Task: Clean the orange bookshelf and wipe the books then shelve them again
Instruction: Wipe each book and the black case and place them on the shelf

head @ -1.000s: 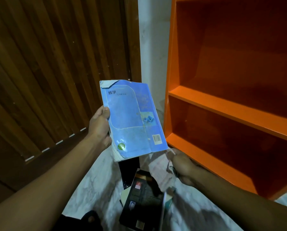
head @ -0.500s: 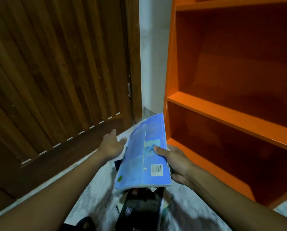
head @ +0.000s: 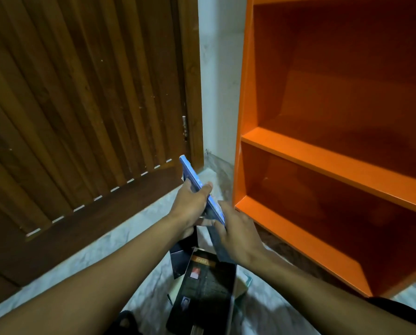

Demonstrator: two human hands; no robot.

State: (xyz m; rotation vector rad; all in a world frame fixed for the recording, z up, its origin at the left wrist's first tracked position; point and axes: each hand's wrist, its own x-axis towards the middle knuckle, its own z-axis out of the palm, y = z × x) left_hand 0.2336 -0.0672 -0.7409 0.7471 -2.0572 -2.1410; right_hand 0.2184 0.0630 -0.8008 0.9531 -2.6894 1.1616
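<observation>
Blue book (head: 197, 187), edge-on, writing unreadable, gripped by left hand (head: 192, 206) and right hand (head: 238, 235).

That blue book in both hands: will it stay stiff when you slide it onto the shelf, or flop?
Probably flops somewhat: the blue book looks thin and soft-covered, seen edge-on. Likely light, since the left hand and right hand hold it with fingertips. Alone on the orange bookshelf, it may tip.

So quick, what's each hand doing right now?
Left hand: grips the blue book, thumb over its edge.
Right hand: holds the book's lower end; fingers blurred.
</observation>
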